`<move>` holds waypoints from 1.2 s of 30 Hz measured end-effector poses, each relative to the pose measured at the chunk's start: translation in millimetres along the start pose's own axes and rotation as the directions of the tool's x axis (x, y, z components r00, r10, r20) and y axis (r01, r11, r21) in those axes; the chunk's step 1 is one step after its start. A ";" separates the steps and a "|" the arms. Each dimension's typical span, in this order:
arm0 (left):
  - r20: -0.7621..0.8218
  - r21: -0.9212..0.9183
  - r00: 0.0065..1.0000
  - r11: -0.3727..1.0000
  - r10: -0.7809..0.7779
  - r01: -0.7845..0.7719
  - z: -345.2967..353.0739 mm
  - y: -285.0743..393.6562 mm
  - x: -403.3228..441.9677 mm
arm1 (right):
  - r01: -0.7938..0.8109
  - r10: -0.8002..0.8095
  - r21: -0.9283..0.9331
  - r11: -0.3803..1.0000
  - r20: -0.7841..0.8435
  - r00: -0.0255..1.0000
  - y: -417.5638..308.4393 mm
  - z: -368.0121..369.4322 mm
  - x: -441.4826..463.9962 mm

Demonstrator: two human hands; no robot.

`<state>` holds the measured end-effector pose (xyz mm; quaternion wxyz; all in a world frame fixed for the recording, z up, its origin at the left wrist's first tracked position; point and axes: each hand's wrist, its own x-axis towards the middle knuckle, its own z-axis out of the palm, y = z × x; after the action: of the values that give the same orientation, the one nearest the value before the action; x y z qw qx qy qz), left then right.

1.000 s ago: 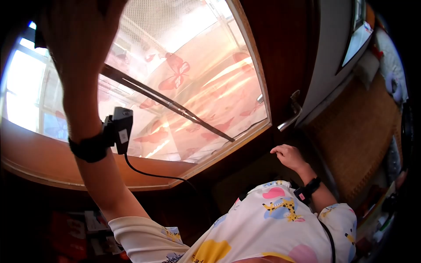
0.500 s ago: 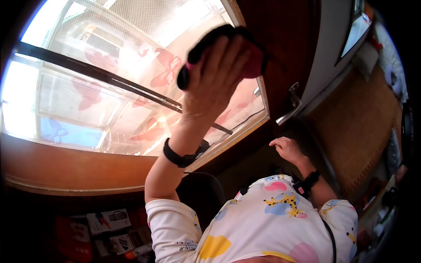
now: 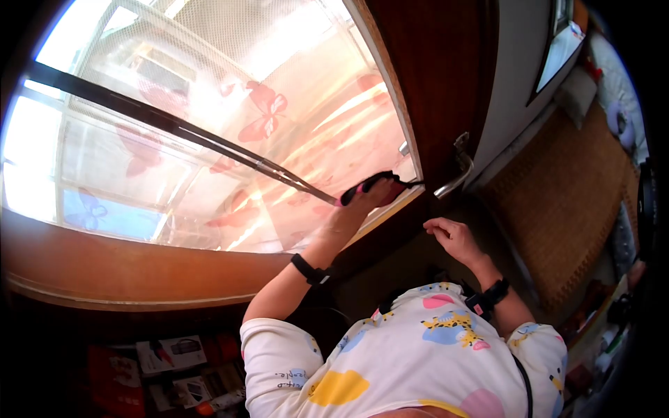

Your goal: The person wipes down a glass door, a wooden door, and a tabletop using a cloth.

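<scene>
My left hand [image 3: 361, 203] is closed on a black and pink cloth [image 3: 396, 191] at the lower right part of a wood-framed glass pane [image 3: 279, 209], close to the frame. Pink butterfly shapes and bright reflections show in the pane. A dark bar [image 3: 188, 129] runs diagonally across it, its lower end near my left hand. My right hand [image 3: 453, 238] hangs beside my body below the metal door handle [image 3: 456, 174], fingers curled together, with nothing visible in them. Both wrists wear black straps.
A brown woven mat [image 3: 557, 202] lies on the right, with a grey cushion [image 3: 577, 96] at its far end. Red and white printed boxes [image 3: 171, 354] are at the lower left. A dark wooden door [image 3: 446, 70] stands behind the handle.
My left hand came from the upper left across the pane to the upper right, then down to the frame's lower right corner with the cloth. My right hand has hardly moved.
</scene>
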<state>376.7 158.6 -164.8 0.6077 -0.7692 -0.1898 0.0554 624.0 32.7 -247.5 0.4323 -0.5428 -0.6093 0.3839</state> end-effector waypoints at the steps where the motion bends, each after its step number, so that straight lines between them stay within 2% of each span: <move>1: 0.004 -0.039 0.996 0.995 -0.091 0.091 -10.3 -31.5 5.2 | 0.025 -0.019 0.153 0.988 -0.046 0.999 -12.0 0.7 6.5; 2: -0.004 -0.121 0.974 0.967 -0.227 0.225 -20.6 -65.4 12.9 | 0.056 -0.028 0.301 0.952 -0.096 0.995 -25.7 1.0 13.8; 3: -0.012 -0.208 0.933 0.914 -0.359 0.349 -30.7 -99.2 20.7 | 0.124 -0.094 0.266 0.956 -0.121 0.988 -43.4 -0.4 21.5; 4: -0.006 -0.334 0.851 0.803 -0.525 0.493 -38.9 -128.6 27.1 | 0.190 -0.160 0.231 0.954 -0.140 0.977 -63.7 -1.7 29.6; 6: -0.102 -0.318 0.751 0.737 -0.652 0.597 -47.0 -164.5 32.9 | 0.376 -0.333 0.168 0.911 -0.235 0.913 -102.3 -0.8 46.4; 7: -0.073 -0.261 0.772 0.759 -0.632 0.597 -50.6 -164.1 37.0 | 0.446 -0.392 0.163 0.880 -0.280 0.876 -116.9 1.3 54.3; 8: -0.051 -0.309 0.800 0.771 -0.597 0.556 -49.3 -153.9 40.5 | 0.545 -0.455 0.196 0.815 -0.367 0.812 -130.1 6.0 61.8; 10: 0.034 -0.308 0.894 0.846 -0.447 0.435 -42.3 -115.0 39.0 | 0.636 -0.485 0.196 0.746 -0.495 0.721 -148.8 15.8 71.9; 12: 0.048 -0.241 0.946 0.915 -0.321 0.323 -33.4 -73.7 28.4 | 0.618 -0.469 0.122 0.777 -0.543 0.696 -155.6 24.2 83.6; 13: 0.039 -0.232 0.947 0.919 -0.319 0.319 -28.7 -58.2 22.7 | 0.592 -0.456 0.049 0.805 -0.587 0.669 -157.3 28.4 88.8; 14: 0.030 -0.225 0.948 0.922 -0.317 0.315 -25.2 -46.6 18.1 | 0.540 -0.351 0.164 0.826 -0.599 0.719 -153.1 37.1 95.2; 20: 0.027 -0.312 0.925 0.876 -0.380 0.369 -34.9 -48.6 15.6 | 0.523 -0.308 0.137 0.841 -0.674 0.671 -137.8 42.3 100.4; 22: 0.067 -0.346 0.918 0.853 -0.392 0.390 -39.1 -50.5 14.6 | 0.523 -0.314 0.067 0.850 -0.733 0.604 -141.8 42.3 102.1; 26: 0.040 -0.431 0.886 0.793 -0.461 0.431 -42.6 -53.1 16.1 | 0.509 -0.372 -0.011 0.861 -0.697 0.613 -145.7 42.9 119.7; 28: 0.065 -0.466 0.895 0.780 -0.441 0.418 -45.0 -57.1 15.2 | 0.526 -0.361 0.009 0.850 -0.718 0.595 -149.1 44.9 126.3; 32: 0.096 -0.524 0.890 0.737 -0.446 0.426 -51.6 -65.5 11.2 | 0.528 -0.406 -0.094 0.844 -0.755 0.514 -149.2 45.9 134.5; 36: -0.039 -0.471 0.813 0.728 -0.582 0.498 -42.6 -74.2 9.7 | 0.620 -0.453 -0.078 0.781 -0.754 0.476 -176.0 40.6 143.4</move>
<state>382.5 137.2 -81.6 0.4221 -0.7982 -0.3566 -0.2399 522.4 154.8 -80.3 0.7915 -0.3817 -0.4761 0.0350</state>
